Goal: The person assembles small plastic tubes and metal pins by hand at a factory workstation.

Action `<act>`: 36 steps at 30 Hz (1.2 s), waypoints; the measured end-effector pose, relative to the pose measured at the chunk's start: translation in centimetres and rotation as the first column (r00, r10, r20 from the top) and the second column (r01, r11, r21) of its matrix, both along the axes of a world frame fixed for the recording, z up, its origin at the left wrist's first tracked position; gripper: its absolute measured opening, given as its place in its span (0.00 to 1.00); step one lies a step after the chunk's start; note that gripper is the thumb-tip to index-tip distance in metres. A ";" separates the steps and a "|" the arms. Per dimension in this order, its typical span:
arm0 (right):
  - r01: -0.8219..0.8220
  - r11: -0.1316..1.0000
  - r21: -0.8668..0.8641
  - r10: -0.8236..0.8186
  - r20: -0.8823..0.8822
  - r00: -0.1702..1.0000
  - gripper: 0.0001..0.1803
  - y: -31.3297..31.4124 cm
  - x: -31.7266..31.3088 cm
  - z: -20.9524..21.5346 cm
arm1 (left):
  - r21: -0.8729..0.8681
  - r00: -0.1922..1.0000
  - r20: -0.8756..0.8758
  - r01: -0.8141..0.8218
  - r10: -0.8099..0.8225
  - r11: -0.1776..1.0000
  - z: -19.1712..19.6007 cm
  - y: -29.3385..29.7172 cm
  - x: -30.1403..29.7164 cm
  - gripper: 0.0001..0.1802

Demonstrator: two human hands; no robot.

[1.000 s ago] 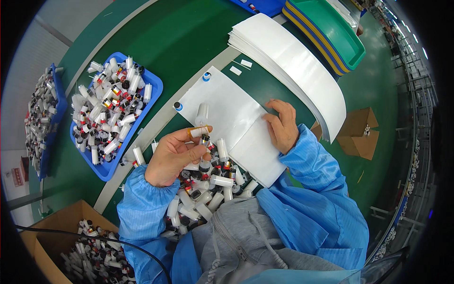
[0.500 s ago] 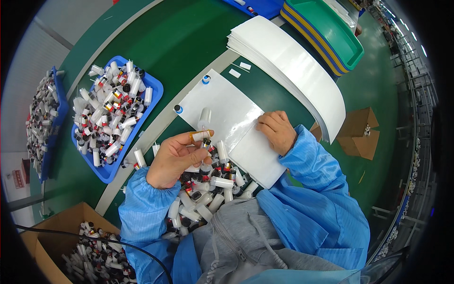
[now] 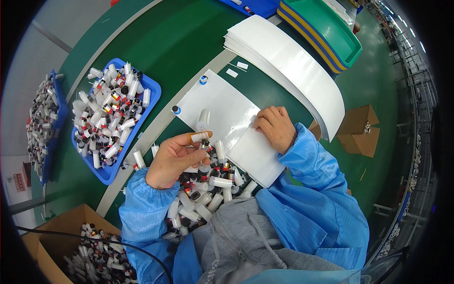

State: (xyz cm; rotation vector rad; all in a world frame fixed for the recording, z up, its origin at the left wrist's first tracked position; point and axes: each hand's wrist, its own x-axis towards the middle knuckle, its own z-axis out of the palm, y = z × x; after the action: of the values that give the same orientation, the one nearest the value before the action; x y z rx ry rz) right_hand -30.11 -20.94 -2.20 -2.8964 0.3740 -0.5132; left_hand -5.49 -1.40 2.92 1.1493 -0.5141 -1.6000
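My left hand (image 3: 171, 160) pinches a small white cylinder with a black end (image 3: 204, 118) between thumb and fingers, tilted upward above the sheet. An orange-yellow cover wraps one fingertip. My right hand (image 3: 278, 131) has its fingers curled and pressed together at the fold edge of a glossy white sheet (image 3: 222, 102); the fingertips are partly hidden. The sheet's near part (image 3: 257, 161) looks matte and folded over. Below my left hand, a heap of similar cylinders (image 3: 215, 199) lies against my body. Two small blue-and-black caps (image 3: 176, 110) stand on the sheet's far left edge.
A blue tray (image 3: 158, 90) full of cylinders stands at left, with another beyond it. At far right is a stack of white sheets (image 3: 288, 52), beside stacked green, yellow and blue trays (image 3: 352, 52). Cardboard boxes (image 3: 362, 118) sit right and lower left. A black cable crosses lower left.
Both hands keep nearly the same pose. The whole view has shifted very slightly; the right hand's fingers have moved a little to the left along the sheet's edge.
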 end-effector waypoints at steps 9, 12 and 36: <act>0.258 0.691 0.675 -0.553 0.264 0.790 0.05 0.0 -3.8 1.8 | -0.027 0.999 -0.018 -0.033 0.032 0.999 -0.2 -0.1 0.1 0.23; 0.077 0.489 0.869 -0.587 0.262 0.766 0.03 0.3 -2.5 3.5 | -0.016 0.996 0.009 -0.087 0.087 0.996 0.2 0.1 0.0 0.23; -0.403 -0.538 0.741 -0.472 0.131 0.872 0.08 9.1 11.5 1.3 | -0.491 0.794 0.352 -0.294 0.496 0.820 -1.4 -0.4 -1.3 0.20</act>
State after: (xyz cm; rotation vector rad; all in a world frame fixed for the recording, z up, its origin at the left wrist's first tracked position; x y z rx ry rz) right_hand -18.58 -11.81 -0.86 -0.5651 0.4570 -0.4276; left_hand -6.81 -1.79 1.56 1.2118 -0.8136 -0.7756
